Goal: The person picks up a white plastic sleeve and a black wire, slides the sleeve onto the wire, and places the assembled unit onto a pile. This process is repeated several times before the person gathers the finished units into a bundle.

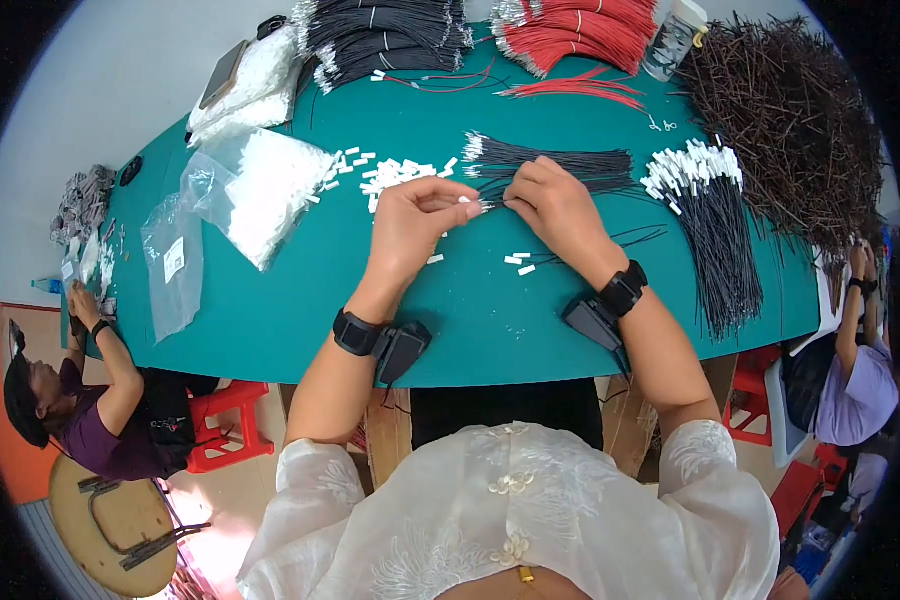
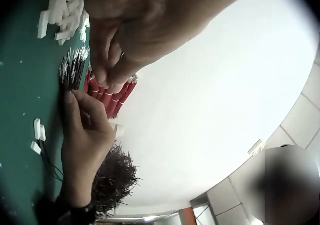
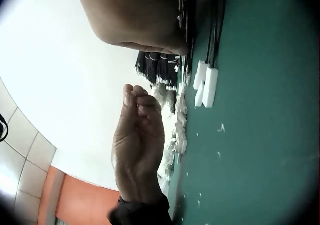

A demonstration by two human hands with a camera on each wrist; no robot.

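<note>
My left hand (image 1: 415, 222) pinches a small white connector (image 1: 465, 201) between thumb and fingertips, just left of my right hand. With curled fingers my right hand (image 1: 560, 208) pinches thin black wires (image 1: 492, 206), whose metal tips point at the connector. Behind both hands lies a bundle of black wires (image 1: 595, 165) with silver ends. In the left wrist view, the right hand (image 2: 85, 140) is at the black wires (image 2: 74, 70). The right wrist view shows the left hand (image 3: 140, 140) with thumb and fingers together; whatever it holds is hard to see there.
Loose white connectors (image 1: 395, 175) and an open bag of connectors (image 1: 270, 190) lie to the left. Finished-looking black wires with white ends (image 1: 715, 230) lie right, beside a dark brown pile (image 1: 790, 120). Red bundles (image 1: 580, 35) and a bottle (image 1: 675, 40) stand behind. People sit at both sides.
</note>
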